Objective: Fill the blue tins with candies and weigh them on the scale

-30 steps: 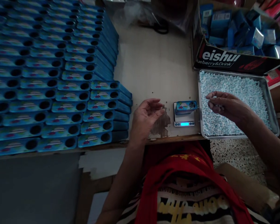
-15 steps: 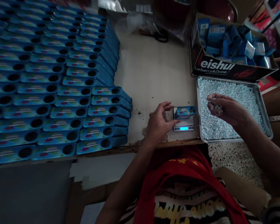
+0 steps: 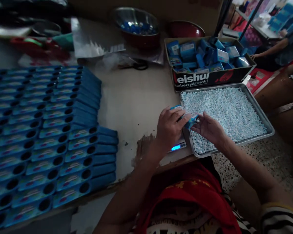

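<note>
A small blue printed box (image 3: 191, 122) is in my left hand (image 3: 169, 126), whose fingers wrap over its top and side. The box is tilted, its right end pointing down at my right hand (image 3: 210, 128). That hand is cupped palm up, fingers touching or just under the box end, with small white candies (image 3: 198, 121) at the fingers; how many it holds is hidden. Beneath my left hand is a small scale with a lit blue display (image 3: 175, 148), its plate mostly covered. Pale blue and white candies fill a metal tray (image 3: 270, 130) under my right hand.
Rows of blue boxes with round holes (image 3: 63, 149) cover the left of the table. Behind the tray is a carton (image 3: 210, 79) of blue packets. At the back are scissors (image 3: 140, 65) and a metal bowl (image 3: 141, 39). Another person's arm (image 3: 271, 50) shows at far right.
My left hand has lifted the box off the scale and tilted it rightward. My right hand has come from over the tray to the box end. The view has shifted right and upward.
</note>
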### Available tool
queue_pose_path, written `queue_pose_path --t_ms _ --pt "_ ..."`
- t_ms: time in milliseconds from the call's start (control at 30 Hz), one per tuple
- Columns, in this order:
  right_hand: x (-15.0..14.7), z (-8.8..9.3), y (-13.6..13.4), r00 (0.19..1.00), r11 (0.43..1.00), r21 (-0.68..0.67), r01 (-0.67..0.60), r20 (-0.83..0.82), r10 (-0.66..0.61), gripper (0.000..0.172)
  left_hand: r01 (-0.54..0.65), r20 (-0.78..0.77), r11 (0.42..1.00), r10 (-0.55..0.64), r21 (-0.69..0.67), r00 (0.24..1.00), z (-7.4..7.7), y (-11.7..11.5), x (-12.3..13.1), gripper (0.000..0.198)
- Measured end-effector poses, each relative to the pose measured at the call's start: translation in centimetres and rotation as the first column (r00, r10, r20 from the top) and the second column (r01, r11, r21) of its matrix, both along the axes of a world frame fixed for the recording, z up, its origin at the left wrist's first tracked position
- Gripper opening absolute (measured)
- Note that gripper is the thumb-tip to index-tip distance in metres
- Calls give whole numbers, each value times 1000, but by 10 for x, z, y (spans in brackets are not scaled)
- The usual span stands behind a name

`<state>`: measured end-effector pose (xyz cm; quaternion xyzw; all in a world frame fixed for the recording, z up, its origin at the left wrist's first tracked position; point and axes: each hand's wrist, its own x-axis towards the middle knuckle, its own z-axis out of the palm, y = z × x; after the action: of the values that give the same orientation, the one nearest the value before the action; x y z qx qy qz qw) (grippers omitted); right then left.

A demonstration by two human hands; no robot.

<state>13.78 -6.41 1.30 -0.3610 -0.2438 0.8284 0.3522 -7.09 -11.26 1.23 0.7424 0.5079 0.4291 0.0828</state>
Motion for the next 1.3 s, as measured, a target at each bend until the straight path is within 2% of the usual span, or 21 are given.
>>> queue_pose_path --t_ms 100,233,300,367,433,467,533,600,633,700,767,800,900,1033,1133,1200,1267,1300 --pt "0 0 2 999 999 -38 -13 -47 11 25 -74 -2 997 74 -24 997 -12 4 0 37" --pt "4 -6 5 999 998 -48 -38 -13 37 19 -132 186 982 157 -137 970 -26 -1 -1 30" --pt "5 -7 6 999 997 -61 -52 -12 51 17 -146 341 963 218 -225 914 -32 -3 -3 30" --pt "8 -5 9 998 997 -51 -64 16 65 16 -134 488 941 278 -310 827 -38 -3 -6 37" --pt "15 1 14 990 997 51 -52 134 44 16 -112 562 925 313 -363 766 -41 -3 -11 42" --pt "19 5 18 974 988 148 -39 225 5 14 -113 561 922 318 -370 764 -41 -3 -14 42" --pt "26 12 27 911 927 376 -16 388 -141 11 -137 485 931 298 -339 822 -34 -4 -20 35" --pt "26 16 32 862 868 496 -8 443 -246 17 -159 351 956 242 -248 905 -22 -6 -22 29" --pt "22 15 31 871 879 477 -7 436 -229 18 -158 276 970 205 -183 939 -16 -6 -22 28" --pt "10 12 25 938 954 296 -49 341 -58 22 -135 138 990 141 -50 980 -6 -8 -21 32" --pt "-5 8 15 984 989 89 -122 144 108 30 -111 37 993 109 42 993 -3 -7 -19 35" --pt "-11 6 11 990 991 30 -134 49 132 30 -106 6 992 106 68 994 -5 -6 -19 35" --pt "-20 5 2 994 996 -17 -82 -80 81 21 -142 0 987 142 77 990 -16 -3 -22 33" --pt "-20 2 5 997 996 -64 -66 -32 64 15 -202 129 979 206 -41 970 -33 -3 -22 31" --pt "-19 -3 10 998 997 -47 -66 0 66 10 -194 372 958 262 -211 890 -40 -4 -18 31" --pt "-13 -4 17 994 995 56 -78 87 73 10 -158 569 932 327 -325 755 -42 -2 -20 39" --pt "-1 0 30 927 950 283 -132 373 18 16 -146 679 905 400 -400 615 -39 2 -32 47" --pt "7 4 39 847 901 395 -181 528 -61 18 -169 693 892 434 -419 576 -35 4 -41 50"
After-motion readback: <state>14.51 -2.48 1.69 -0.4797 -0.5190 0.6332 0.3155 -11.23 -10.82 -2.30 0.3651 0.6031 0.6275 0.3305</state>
